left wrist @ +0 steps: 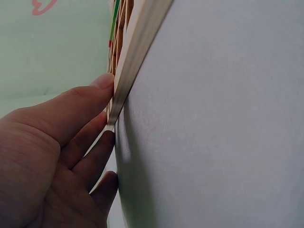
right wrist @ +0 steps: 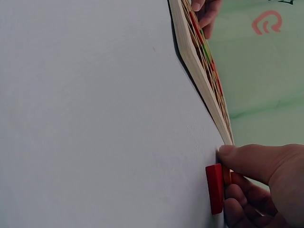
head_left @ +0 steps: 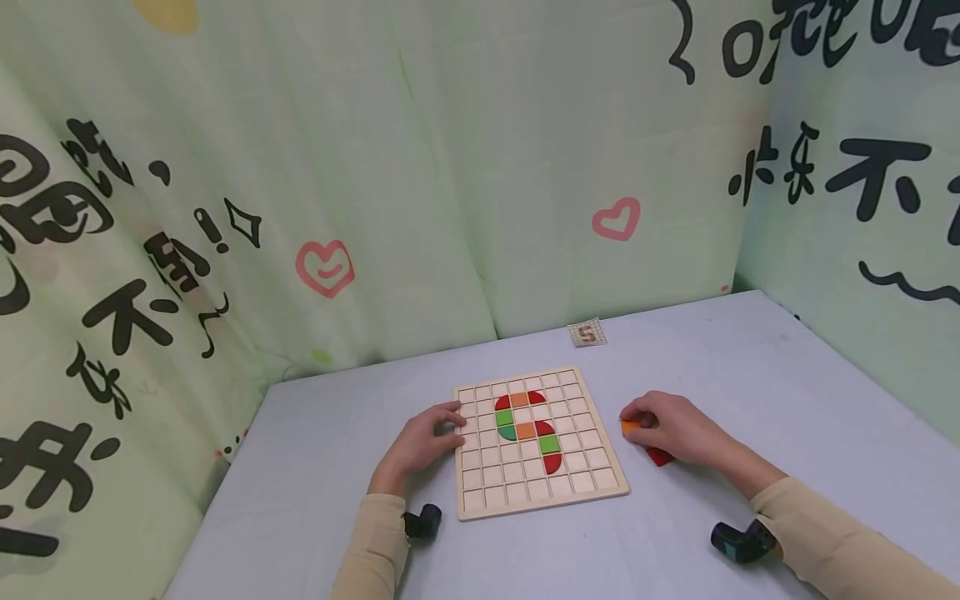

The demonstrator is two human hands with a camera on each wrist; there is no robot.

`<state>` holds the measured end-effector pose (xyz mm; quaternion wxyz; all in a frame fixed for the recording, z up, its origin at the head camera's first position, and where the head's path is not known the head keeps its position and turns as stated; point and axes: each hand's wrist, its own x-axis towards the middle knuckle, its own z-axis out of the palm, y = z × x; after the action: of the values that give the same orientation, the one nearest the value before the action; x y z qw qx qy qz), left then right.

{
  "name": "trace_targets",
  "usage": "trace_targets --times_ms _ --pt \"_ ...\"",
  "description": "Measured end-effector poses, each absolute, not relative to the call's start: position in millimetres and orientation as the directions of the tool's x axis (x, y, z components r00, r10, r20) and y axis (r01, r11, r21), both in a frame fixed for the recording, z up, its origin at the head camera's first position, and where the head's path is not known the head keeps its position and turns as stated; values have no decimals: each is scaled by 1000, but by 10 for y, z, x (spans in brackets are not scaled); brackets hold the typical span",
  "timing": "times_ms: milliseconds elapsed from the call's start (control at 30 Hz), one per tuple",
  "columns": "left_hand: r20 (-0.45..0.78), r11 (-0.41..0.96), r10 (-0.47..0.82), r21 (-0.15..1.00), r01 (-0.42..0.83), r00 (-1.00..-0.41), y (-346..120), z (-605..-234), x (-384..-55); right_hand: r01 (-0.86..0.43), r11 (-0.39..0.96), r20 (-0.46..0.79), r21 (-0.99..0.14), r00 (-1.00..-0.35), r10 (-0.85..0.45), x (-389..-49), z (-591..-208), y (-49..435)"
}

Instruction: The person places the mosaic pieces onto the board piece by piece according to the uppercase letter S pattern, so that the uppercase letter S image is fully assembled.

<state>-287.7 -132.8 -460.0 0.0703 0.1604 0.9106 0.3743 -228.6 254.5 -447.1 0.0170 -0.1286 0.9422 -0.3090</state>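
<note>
A square wooden grid board (head_left: 495,475) lies on the table, with red, orange and green pieces set in some of its cells. My left hand (head_left: 422,443) is at the board's left edge, thumb and fingertips against the frame. In the left wrist view the thumb (left wrist: 90,97) meets the wooden rim and the other fingers spread beside it. Right of the board, my right hand (head_left: 673,427) pinches an orange block (head_left: 630,426) between thumb and fingers. Close under that hand a red block (head_left: 660,456) lies on the table; it also shows in the right wrist view.
A small card (head_left: 587,332) with a grid pattern lies near the table's back edge. Pale green curtains (head_left: 450,208) with hearts and black lettering stand behind and at both sides. A dark device is strapped at each wrist. The white table (head_left: 322,483) extends around the board.
</note>
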Motion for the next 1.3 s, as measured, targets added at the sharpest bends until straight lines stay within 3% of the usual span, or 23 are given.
trace_targets --times_ms 1300 --pt "-15 669 338 707 229 -941 -1322 -4589 -2866 -349 744 147 -570 -934 -326 -2258 -4330 2319"
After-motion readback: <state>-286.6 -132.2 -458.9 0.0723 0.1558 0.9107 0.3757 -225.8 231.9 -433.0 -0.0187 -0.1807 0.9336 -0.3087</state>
